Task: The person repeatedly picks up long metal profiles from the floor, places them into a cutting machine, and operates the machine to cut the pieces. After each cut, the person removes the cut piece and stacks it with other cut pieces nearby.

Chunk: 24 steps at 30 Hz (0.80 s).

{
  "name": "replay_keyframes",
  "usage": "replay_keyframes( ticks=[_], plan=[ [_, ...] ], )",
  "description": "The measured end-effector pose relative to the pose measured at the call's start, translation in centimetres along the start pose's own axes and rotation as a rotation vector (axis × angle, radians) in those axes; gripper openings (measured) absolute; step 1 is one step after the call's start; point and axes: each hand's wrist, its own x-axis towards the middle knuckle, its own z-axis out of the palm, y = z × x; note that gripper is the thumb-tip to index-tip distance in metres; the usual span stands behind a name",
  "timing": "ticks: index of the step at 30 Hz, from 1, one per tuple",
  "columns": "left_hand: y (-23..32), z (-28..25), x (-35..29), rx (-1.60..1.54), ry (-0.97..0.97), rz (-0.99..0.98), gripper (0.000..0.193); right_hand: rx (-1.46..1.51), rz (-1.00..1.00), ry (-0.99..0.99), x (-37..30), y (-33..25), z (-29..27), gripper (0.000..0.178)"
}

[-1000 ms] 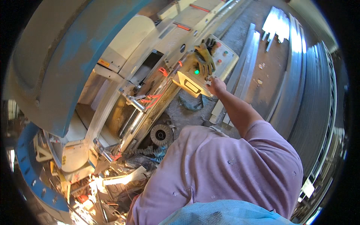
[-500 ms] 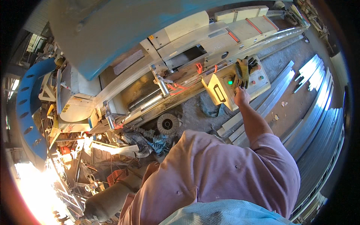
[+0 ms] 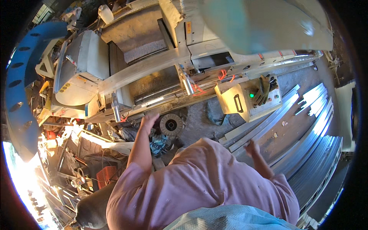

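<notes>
My left hand (image 3: 149, 119) reaches forward with fingers stretched out and nothing in them, just in front of the long pale machine (image 3: 142, 78). Close beside it on the floor is a round disc-like part (image 3: 171, 125) with a dark centre. Left of the hand, an upright metal cylinder (image 3: 116, 108) stands on the machine's front edge. My right hand (image 3: 252, 148) is low at my right side, over the metal profiles; its fingers are blurred and partly hidden. Dark work gloves (image 3: 262, 91) lie on the control box (image 3: 234, 102), next to its lit green button (image 3: 252, 95).
A second metal cylinder (image 3: 186, 80) stands along the machine front, near red handles (image 3: 199, 89). Long metal profiles (image 3: 310, 153) lie on the floor at right. A blue curved frame (image 3: 17, 84) rises at far left, above scrap and a red crate (image 3: 106, 176).
My right hand has left the gloves on the control box and drawn back toward me. My left hand has come up into view by the machine. The view has shifted left.
</notes>
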Motion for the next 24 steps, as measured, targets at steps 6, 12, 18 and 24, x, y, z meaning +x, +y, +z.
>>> replay_keyframes(
  ticks=[6, 12, 18, 24],
  plan=[
    [10.9, -1.9, 12.3, -0.747, -0.096, 0.025, 0.128, -0.114, 0.12, -0.427, -14.2, 6.5, 5.6, 0.054],
    [16.1, -1.3, 18.8, -1.16, 0.084, 0.092, 0.123, 0.15, 0.418, -0.372, -20.6, 7.9, 7.8, 0.041],
    [17.3, -1.7, 20.1, -1.19, 0.088, 0.005, 0.111, 0.224, 0.489, -0.326, -22.2, 8.5, 9.5, 0.03],
    [18.6, -2.2, 18.1, -1.332, 0.216, -0.007, 0.084, 0.044, 0.36, -0.375, -18.1, 9.1, 10.5, 0.024]
  ],
)
